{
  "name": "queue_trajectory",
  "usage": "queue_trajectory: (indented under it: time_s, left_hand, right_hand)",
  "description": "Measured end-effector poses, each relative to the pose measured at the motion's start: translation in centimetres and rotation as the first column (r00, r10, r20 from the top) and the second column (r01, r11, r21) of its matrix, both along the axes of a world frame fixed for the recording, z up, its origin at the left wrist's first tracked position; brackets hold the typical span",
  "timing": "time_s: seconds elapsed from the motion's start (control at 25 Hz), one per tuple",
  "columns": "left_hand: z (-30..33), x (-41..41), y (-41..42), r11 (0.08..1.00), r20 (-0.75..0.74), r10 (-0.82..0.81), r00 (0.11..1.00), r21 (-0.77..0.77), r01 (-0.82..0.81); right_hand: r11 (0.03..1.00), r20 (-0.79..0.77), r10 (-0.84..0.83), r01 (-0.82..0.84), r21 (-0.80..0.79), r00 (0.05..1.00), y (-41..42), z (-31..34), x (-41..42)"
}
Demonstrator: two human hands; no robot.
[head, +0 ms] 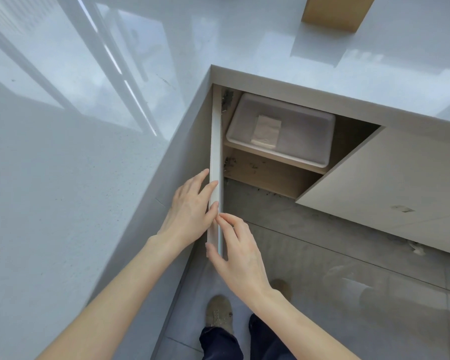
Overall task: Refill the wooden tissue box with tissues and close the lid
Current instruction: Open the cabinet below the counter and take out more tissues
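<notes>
The wooden tissue box (335, 10) stands on the glossy white counter (270, 42) at the far top edge, partly cut off. Below the counter a cabinet stands open; on its shelf lies a translucent plastic bin (296, 141) with a pack of tissues (266, 131) showing through the lid. The left cabinet door (216, 152) swings out edge-on toward me. My left hand (190, 211) lies against the door's outer face with fingers over its edge. My right hand (237, 253) pinches the same door edge lower down, thumb outside and fingers inside.
The right cabinet door (390, 185) also hangs open at an angle. A lower cabinet compartment (265, 175) sits under the shelf. Grey floor tiles (322, 255) and my shoes (218, 311) are below. The counter wraps round to the left.
</notes>
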State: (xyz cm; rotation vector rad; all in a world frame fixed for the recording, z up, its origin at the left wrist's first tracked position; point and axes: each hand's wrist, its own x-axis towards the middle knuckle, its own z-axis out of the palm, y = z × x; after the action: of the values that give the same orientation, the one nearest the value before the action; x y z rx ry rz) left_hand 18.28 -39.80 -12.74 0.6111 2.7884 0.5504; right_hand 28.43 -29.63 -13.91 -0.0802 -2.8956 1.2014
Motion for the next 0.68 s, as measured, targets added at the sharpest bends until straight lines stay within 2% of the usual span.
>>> queue_trajectory:
  time_s: [0.24, 0.4, 0.68]
  left_hand:
    - [0.0, -0.5, 2.7, 0.997, -0.118, -0.034, 0.992, -0.077, 0.025]
    - [-0.2, -0.7, 5.0, 0.992, -0.082, -0.062, 0.995, -0.11, 0.053]
    - [-1.2, -2.0, 9.0, 0.985, -0.01, -0.03, 1.0, -0.168, 0.028]
  right_hand:
    - [0.975, 0.017, -0.101, 0.096, 0.198, 0.995, 5.5, -0.1, -1.5]
    - [0.938, 0.118, -0.068, 0.023, 0.347, 0.991, 9.1, -0.5, -2.9]
    - [0.921, 0.217, -0.012, -0.074, 0.383, 0.976, 14.4, -1.3, -5.4]
